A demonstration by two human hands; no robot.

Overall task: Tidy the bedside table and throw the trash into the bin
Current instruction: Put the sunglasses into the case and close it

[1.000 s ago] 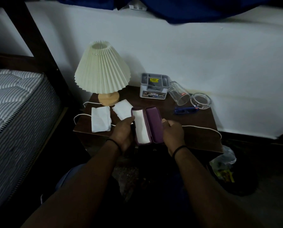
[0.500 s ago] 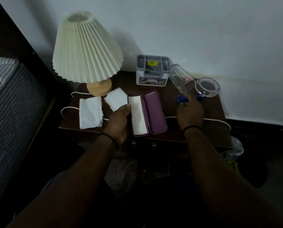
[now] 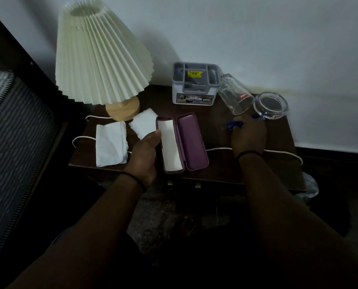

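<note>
A purple glasses case (image 3: 191, 140) lies open on the dark bedside table (image 3: 219, 167), a white cloth in its left half. My left hand (image 3: 145, 154) grips the case's left edge. My right hand (image 3: 248, 135) is closed over the blue glasses (image 3: 233, 123), which lie just below a tipped-over drinking glass (image 3: 234, 94). Only the left end of the glasses shows past my fingers. Two white tissues (image 3: 111, 143) (image 3: 143, 126) lie left of the case.
A pleated cream lamp (image 3: 100, 53) stands at the back left, its white cord (image 3: 282, 152) running across the table. A grey organiser box (image 3: 194, 84) and a glass ashtray (image 3: 270, 105) sit by the wall. A bag-lined bin (image 3: 310, 184) shows at the table's right. Mattress (image 3: 13, 130) at left.
My right hand left the case's right side and reached back right onto the blue glasses. My left hand stayed on the case. The camera moved closer and lower.
</note>
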